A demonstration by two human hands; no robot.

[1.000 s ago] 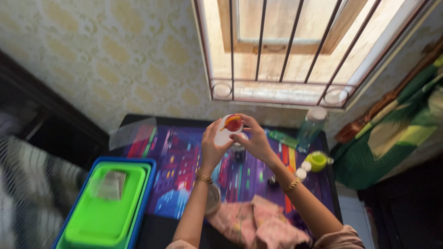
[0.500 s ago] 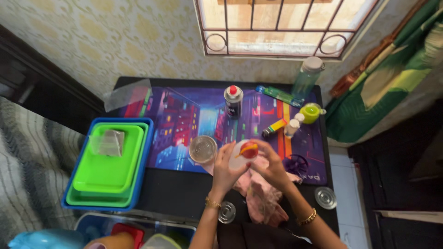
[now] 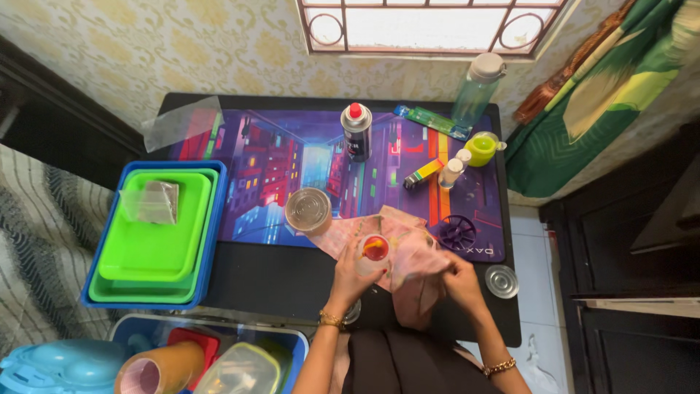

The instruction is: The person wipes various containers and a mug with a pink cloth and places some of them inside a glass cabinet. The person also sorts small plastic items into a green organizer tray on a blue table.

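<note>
Two hands are working near the counter's (image 3: 255,284) front edge: the left hand (image 3: 355,273) is closed around a small clear jar (image 3: 373,252) with orange-red contents, now lowered from where it was raised before, while the right hand (image 3: 459,281) is gripping the pink cloth (image 3: 408,255) beside it.

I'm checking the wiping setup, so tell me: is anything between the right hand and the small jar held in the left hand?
Only the pink cloth. The left hand holds the small clear jar above the table edge, and the right hand grips the cloth, which lies bunched between them and touches the jar. Nothing else stands between them.
</note>
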